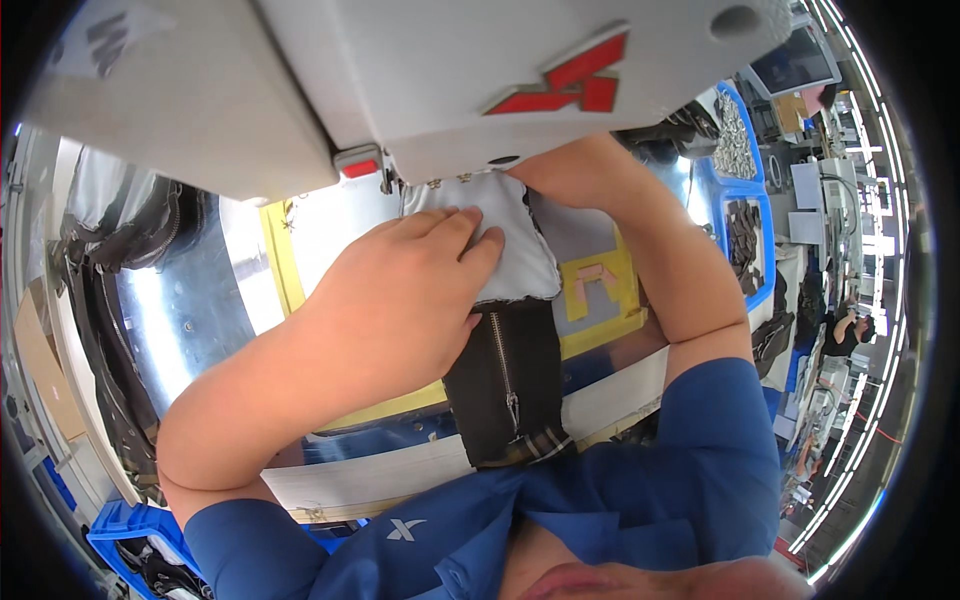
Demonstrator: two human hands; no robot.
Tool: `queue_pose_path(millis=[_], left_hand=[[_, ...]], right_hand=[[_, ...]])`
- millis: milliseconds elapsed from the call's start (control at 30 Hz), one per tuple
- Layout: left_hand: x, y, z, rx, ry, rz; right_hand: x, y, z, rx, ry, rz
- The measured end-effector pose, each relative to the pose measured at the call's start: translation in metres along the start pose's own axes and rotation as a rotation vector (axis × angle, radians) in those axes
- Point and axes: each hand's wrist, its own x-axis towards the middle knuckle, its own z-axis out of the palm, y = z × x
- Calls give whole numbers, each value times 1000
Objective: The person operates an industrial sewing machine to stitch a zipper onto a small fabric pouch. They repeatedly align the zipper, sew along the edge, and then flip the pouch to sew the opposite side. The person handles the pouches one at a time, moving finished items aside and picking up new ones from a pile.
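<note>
A piece of white lining cloth (520, 262) lies flat under the head of a sewing machine (440, 90). From its near edge a black fabric piece (478, 400) runs toward my body, with a metal zipper (503, 360) down its middle and a plaid strip at its near end. My left hand (405, 275) rests palm down on the lining, fingers spread over it below the needle area. Beyond the cloth's right side, my right hand (560, 172) reaches under the machine head, which hides its fingers. Whether it grips the cloth I cannot tell.
Yellow tape (275, 250) borders the work surface. Black pieces with white lining (125, 205) hang over the left side. At the right stand blue bins (765, 215), with small metal parts and dark pieces inside. A blue crate (120, 520) is at lower left.
</note>
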Motion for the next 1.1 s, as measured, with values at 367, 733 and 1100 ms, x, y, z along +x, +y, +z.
queue_pose_path(millis=[367, 733, 1100], left_hand=[[6, 19, -8, 261, -215, -99], [7, 22, 13, 374, -114, -95], [6, 29, 27, 448, 6, -154]], right_hand=[[-3, -6, 12, -139, 116, -183], [-12, -5, 6, -134, 81, -28], [-4, -19, 8, -228, 139, -158]])
